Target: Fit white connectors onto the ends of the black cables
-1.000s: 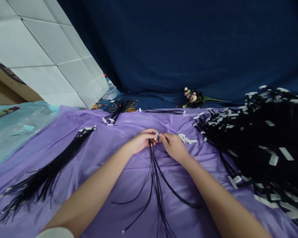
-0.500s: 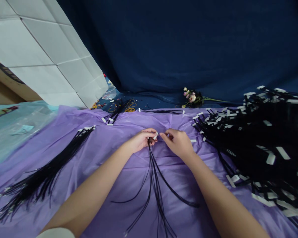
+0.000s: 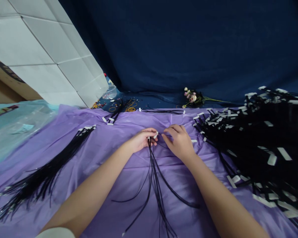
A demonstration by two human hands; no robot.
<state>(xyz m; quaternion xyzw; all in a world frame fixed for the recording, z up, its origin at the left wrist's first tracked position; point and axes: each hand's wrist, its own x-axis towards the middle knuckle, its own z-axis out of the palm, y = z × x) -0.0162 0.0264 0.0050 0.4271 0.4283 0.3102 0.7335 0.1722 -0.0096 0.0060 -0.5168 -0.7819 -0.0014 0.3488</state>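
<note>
And here are the black cords, hanging over the purple cloth from the left hand, its fingers closed on their upper ends — a pinch that seems to steady the white tab and let the lengths fall free. Close beside it, the right hand has its thumb and forefinger bent near a thin strand, though whether they grip it, one cannot tell. Farther out, a bundle lies left, tabs gathered, presumably for order — a bulkier pile sits right, apparently within reach.
</note>
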